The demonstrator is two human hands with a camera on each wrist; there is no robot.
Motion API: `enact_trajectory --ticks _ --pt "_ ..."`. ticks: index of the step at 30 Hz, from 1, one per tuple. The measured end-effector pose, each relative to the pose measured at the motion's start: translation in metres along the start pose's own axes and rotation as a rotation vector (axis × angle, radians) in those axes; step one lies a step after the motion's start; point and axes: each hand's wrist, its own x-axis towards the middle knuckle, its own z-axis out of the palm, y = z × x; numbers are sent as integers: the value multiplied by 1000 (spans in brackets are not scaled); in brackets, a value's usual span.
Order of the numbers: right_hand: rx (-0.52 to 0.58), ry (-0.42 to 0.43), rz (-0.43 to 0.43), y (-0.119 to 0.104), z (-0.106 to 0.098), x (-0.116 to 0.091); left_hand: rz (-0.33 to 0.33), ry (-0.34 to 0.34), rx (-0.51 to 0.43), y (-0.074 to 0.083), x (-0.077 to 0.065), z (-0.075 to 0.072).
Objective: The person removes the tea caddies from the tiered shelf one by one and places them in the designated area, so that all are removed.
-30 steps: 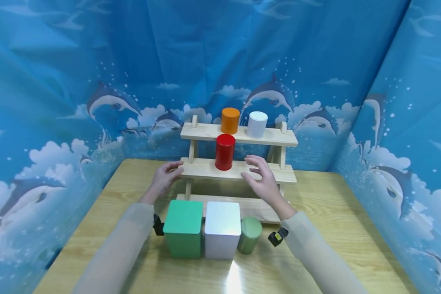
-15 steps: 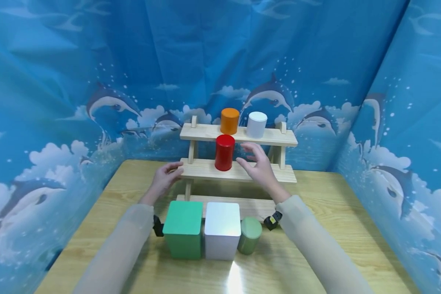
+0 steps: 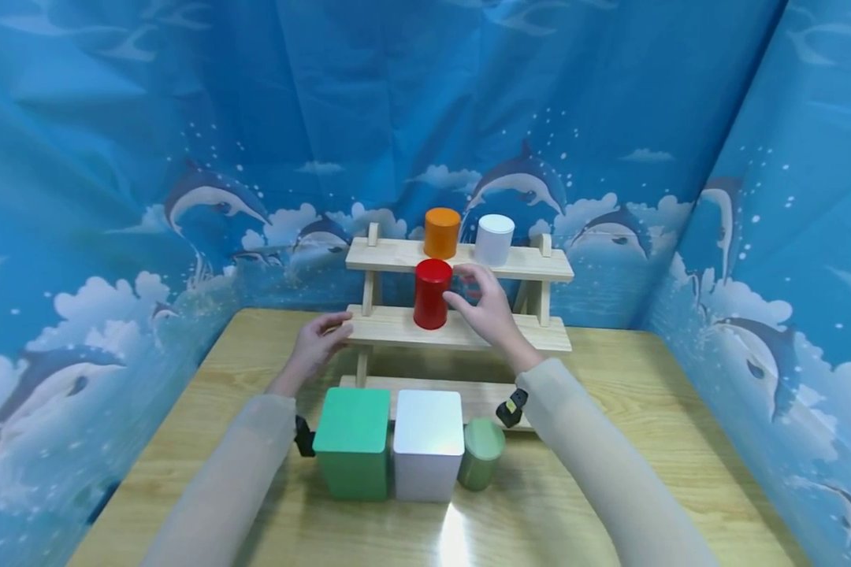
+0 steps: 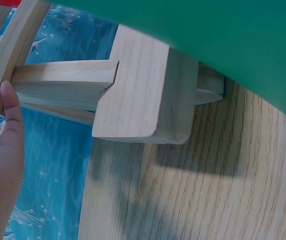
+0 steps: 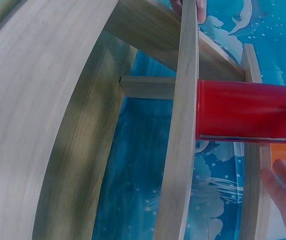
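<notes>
A three-tier wooden display stand rises at the back of the table. My left hand pinches the left end of its middle shelf, the thumb lying against the board's edge in the left wrist view. Upright on that shelf is a red cylindrical tin. Beside its right side is my right hand, thumb and fingers spread and slightly bent, fingertips right at the tin. In the right wrist view those fingers show beside the red tin with a gap, nothing between them.
An orange cylinder and a white cylinder stand on the top shelf. In front of the stand, on the table, are a green box, a white box and a green cylinder. A dolphin-print curtain surrounds the table.
My right hand has moved left and a little upward along the middle shelf, up to the red tin. My left hand stays at the shelf's end, and the tin has not moved.
</notes>
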Motion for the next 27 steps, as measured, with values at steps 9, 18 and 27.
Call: enact_trajectory --ticks 9,18,27 --pt "88 1 58 5 7 11 14 7 27 0 -1 -1" --pt "54 -15 13 7 15 14 34 -7 3 -6 2 -5" --pt "9 -30 33 6 24 17 52 -31 -26 -8 3 -6"
